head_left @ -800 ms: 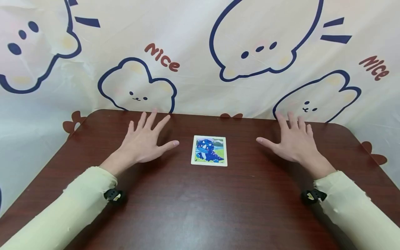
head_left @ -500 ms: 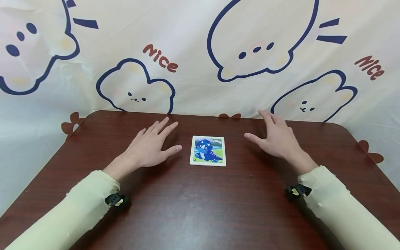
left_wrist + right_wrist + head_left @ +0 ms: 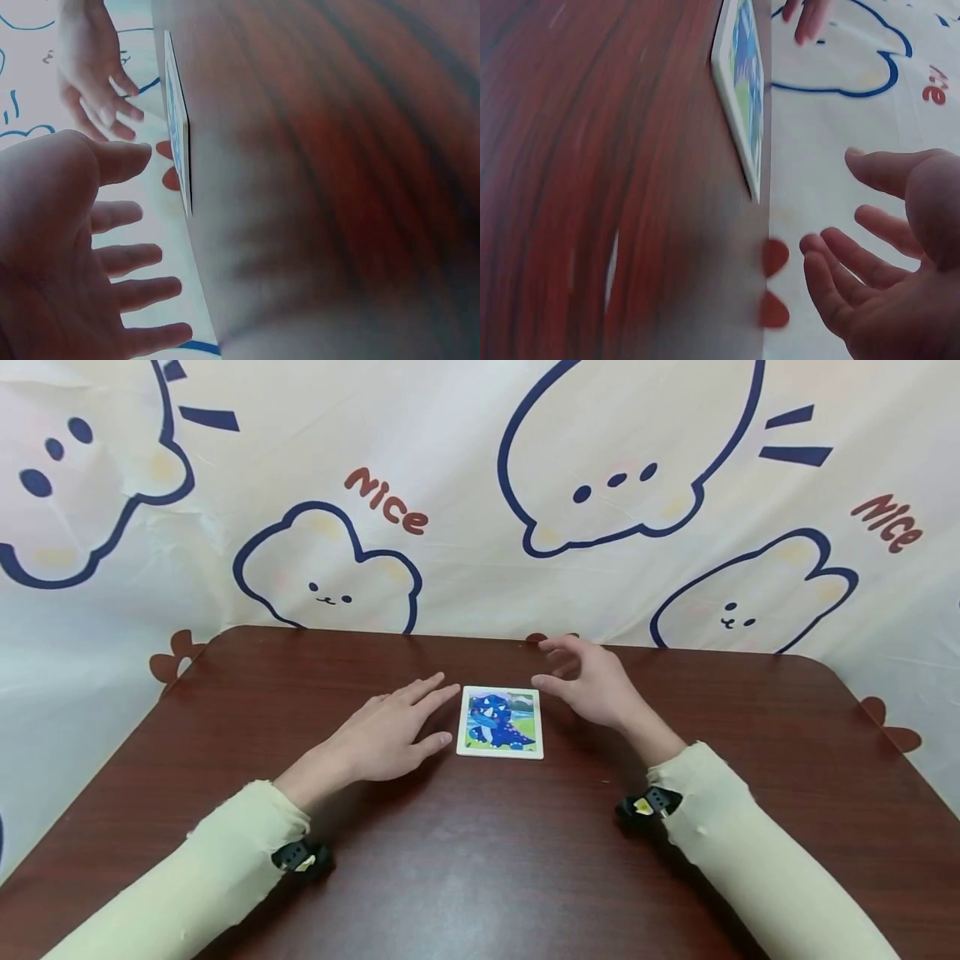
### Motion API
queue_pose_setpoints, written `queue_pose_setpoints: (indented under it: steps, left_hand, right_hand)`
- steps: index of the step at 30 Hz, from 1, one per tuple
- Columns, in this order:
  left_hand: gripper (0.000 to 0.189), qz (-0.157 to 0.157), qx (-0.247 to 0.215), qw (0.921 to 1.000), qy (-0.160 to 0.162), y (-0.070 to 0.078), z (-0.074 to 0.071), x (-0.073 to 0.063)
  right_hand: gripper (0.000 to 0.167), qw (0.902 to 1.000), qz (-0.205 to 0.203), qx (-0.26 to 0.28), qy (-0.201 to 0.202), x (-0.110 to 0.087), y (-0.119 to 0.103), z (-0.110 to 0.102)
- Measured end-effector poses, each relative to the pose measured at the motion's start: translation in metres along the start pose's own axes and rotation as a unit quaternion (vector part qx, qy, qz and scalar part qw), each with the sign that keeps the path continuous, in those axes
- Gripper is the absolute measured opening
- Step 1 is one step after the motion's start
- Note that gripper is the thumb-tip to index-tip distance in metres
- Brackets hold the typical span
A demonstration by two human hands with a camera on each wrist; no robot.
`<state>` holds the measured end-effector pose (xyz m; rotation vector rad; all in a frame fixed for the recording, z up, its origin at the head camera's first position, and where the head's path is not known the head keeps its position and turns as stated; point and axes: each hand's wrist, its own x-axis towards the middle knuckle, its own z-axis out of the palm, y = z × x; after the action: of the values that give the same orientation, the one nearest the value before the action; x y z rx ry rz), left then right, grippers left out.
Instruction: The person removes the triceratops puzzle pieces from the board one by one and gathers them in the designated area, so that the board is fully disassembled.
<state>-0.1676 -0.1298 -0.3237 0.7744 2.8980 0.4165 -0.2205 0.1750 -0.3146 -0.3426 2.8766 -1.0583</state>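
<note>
A square picture puzzle (image 3: 501, 723) with a white frame and a blue cartoon dinosaur lies flat on the dark wooden table (image 3: 480, 877). Just left of it is my left hand (image 3: 382, 735), fingers extended and spread, holding nothing; in the left wrist view the left hand (image 3: 67, 255) is apart from the tabletop. At the puzzle's upper right corner hovers my right hand (image 3: 596, 685), its fingers loosely bent and thumb apart, with nothing between them. The right wrist view shows the puzzle (image 3: 742, 90) beyond the relaxed right hand (image 3: 900, 255).
A pale cloth backdrop (image 3: 465, 585) with cartoon outlines and "Nice" lettering hangs behind the table's far edge. Dark wrist devices (image 3: 300, 857) sit at both light sleeves (image 3: 195, 860).
Both hands have moved inward toward the puzzle. The right hand has travelled farther left, and its fingers have bent. The puzzle stays in place on the table.
</note>
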Motion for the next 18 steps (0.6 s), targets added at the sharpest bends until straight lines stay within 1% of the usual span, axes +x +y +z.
queue_pose_setpoints:
  steps: [4, 8, 13, 18]
  left_hand:
    - [0.073, 0.008, -0.007, 0.9998, -0.018, 0.005, 0.003, 0.000]
    - [0.072, 0.010, -0.015, 0.9990, -0.040, 0.009, 0.006, 0.001]
    - [0.070, 0.007, -0.019, 0.9978, -0.063, 0.012, 0.009, 0.004]
    - [0.066, 0.009, 0.000, 0.9975, -0.070, 0.016, 0.011, 0.008]
  right_hand:
    - [0.048, 0.9994, 0.007, 0.027, -0.019, 0.007, -0.013, 0.017]
    - [0.042, 0.9981, 0.009, 0.047, -0.040, 0.014, -0.021, 0.033]
    - [0.034, 0.9971, 0.012, 0.046, -0.060, 0.021, -0.027, 0.050]
    - [0.024, 0.9976, 0.020, 0.025, -0.061, 0.026, -0.032, 0.058]
